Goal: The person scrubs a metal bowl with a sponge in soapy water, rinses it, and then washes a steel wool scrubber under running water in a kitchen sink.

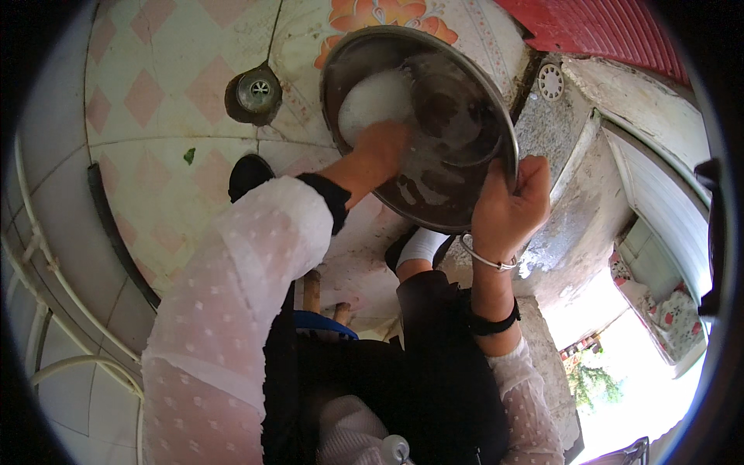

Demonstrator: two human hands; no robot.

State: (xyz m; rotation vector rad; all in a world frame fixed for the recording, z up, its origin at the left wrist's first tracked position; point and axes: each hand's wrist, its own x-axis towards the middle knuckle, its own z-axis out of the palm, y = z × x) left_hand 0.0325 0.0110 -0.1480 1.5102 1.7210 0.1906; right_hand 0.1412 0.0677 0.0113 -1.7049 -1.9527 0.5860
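A large round metal pan [447, 151] with a dark, wet inside and soapy streaks is held tilted over the tiled floor. My right hand [511, 203] grips its rim at the lower right, thumb on the inner face. Inside the pan, at the left, lies a white mound [375, 102] that looks like soap foam. My left hand [383, 145] reaches into the pan right beside this foam. Its fingers are bent down and mostly hidden, so whether they hold anything cannot be made out.
A floor drain [260, 88] sits in a dark hole left of the pan. Another round drain cover [550, 81] is by the concrete ledge at right. A black hose [116, 226] and a white metal rack [43, 256] stand at left. Red corrugated plastic [604, 35] fills the upper right.
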